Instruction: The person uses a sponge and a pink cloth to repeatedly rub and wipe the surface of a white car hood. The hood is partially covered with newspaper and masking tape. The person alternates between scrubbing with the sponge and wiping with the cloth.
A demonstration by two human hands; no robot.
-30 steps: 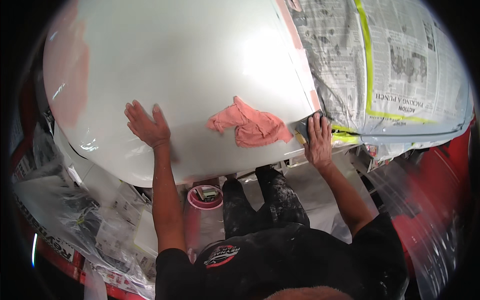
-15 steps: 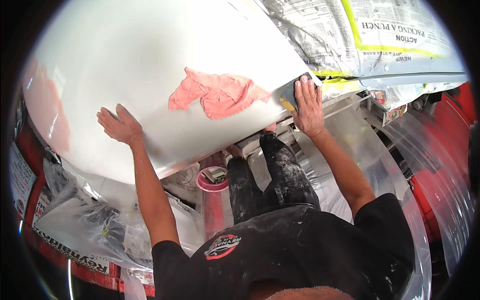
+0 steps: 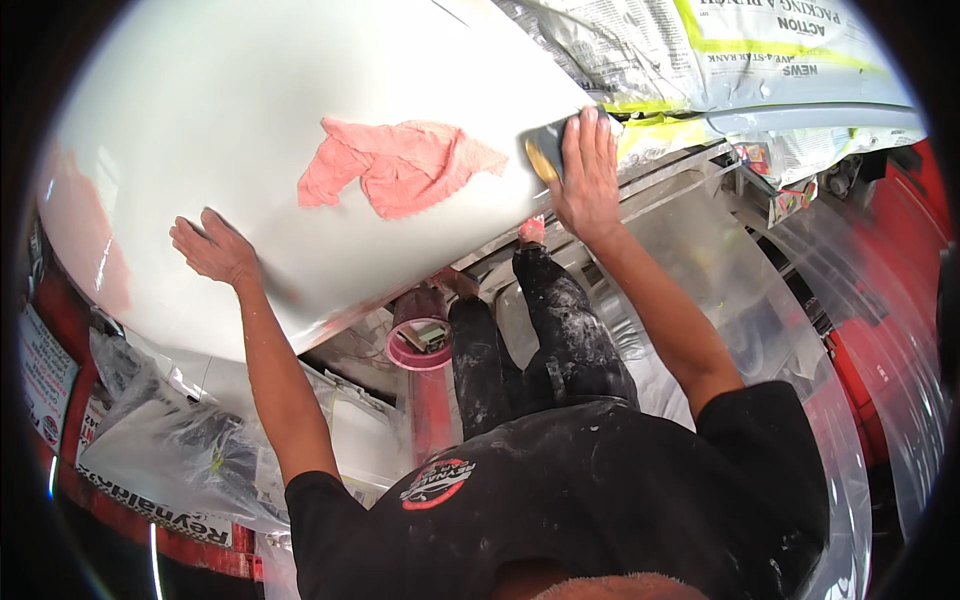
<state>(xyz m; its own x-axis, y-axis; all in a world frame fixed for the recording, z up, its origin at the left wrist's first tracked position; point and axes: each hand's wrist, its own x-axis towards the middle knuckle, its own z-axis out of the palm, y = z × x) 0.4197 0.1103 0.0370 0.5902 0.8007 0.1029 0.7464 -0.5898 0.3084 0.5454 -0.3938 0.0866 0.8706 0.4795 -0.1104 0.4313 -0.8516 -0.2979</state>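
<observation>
A smooth white car body panel (image 3: 250,110) stretches out in front of me. My left hand (image 3: 217,250) rests open on it, at the left, with fingers stretched and nothing held. At the panel's right corner, my right hand (image 3: 590,180) presses a sanding block (image 3: 543,158) wrapped in dark grey paper against the surface. A yellow side of the block shows to the left of my fingers; the rest is hidden under them. Between my hands a crumpled pink cloth (image 3: 410,168) lies on the panel, touched by neither.
Newspaper masking (image 3: 640,50) with yellow tape covers the bodywork at far right. Below the panel stands a pink bucket (image 3: 420,345) with small items inside, near my legs. Clear plastic sheeting (image 3: 190,440) hangs at lower left, and more on the right. Reddish patches mark the panel's left end.
My view has shifted a little, so the cloth and panel sit further left. The sanding block has tilted, showing its yellow side differently. My left hand stays flat on the panel.
</observation>
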